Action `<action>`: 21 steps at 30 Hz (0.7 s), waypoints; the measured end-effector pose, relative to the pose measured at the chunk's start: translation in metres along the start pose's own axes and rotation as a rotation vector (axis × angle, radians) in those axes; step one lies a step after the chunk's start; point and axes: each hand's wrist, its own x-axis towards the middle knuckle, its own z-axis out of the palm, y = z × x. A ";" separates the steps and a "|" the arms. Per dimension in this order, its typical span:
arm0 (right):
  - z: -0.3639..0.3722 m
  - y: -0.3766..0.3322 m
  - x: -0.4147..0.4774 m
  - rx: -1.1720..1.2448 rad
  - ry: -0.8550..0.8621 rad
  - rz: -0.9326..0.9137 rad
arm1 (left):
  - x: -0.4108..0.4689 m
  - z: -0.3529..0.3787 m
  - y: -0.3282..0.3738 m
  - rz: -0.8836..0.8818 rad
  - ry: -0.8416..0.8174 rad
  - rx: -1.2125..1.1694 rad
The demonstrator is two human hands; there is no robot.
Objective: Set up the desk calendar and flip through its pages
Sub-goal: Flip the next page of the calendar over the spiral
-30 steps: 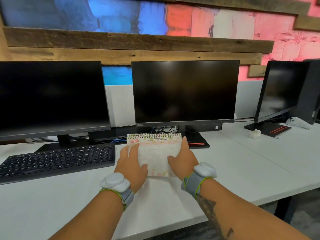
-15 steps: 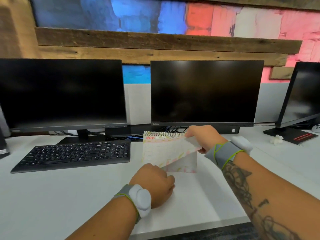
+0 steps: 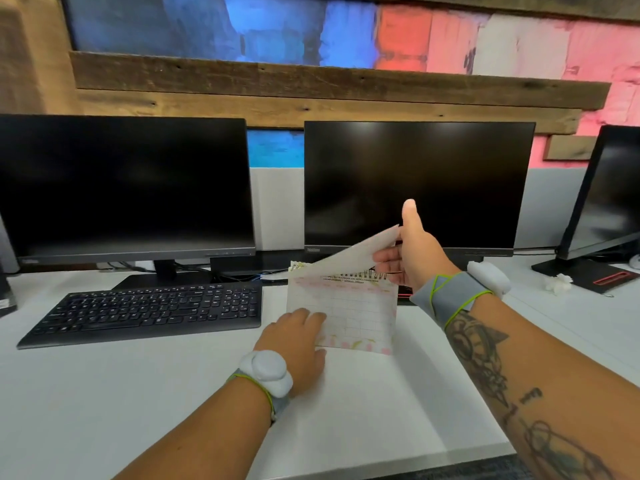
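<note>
- A spiral-bound desk calendar [image 3: 346, 306] is standing on the white desk [image 3: 138, 393], just in front of the middle monitor [image 3: 419, 183] and just to the right of the black keyboard [image 3: 149, 311].
- The left hand [image 3: 298, 341] is resting against the calendar's lower left corner, fingers together and lying on the facing page, bracing it rather than closing around it.
- The right hand [image 3: 407, 252] is holding a lifted page [image 3: 356, 249] by its right edge; the fingers are gathered under the sheet, while the thumb is sticking upward, apart from them.
- Whether that thumb is touching the paper cannot be told.
- The lifted page is arching up from the spiral binding along the calendar's top edge, showing its pale blank back to the camera.
- The page beneath is showing a faint grid with pink and green decoration and a line of small print near the top.
- A white sensor on a grey strap is sitting on each wrist.
- A second monitor [image 3: 124, 188] is standing behind the keyboard.
</note>
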 end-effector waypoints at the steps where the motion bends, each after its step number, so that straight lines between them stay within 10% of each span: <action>1: 0.001 0.000 0.000 0.009 -0.001 -0.014 | 0.004 0.000 -0.004 -0.042 0.016 -0.040; 15: 0.011 0.012 0.029 -0.050 0.081 -0.290 | 0.048 0.015 -0.041 -0.228 -0.020 -0.202; 21: 0.009 0.041 0.042 -0.887 -0.029 -0.422 | 0.053 0.015 -0.035 -0.146 0.083 -0.315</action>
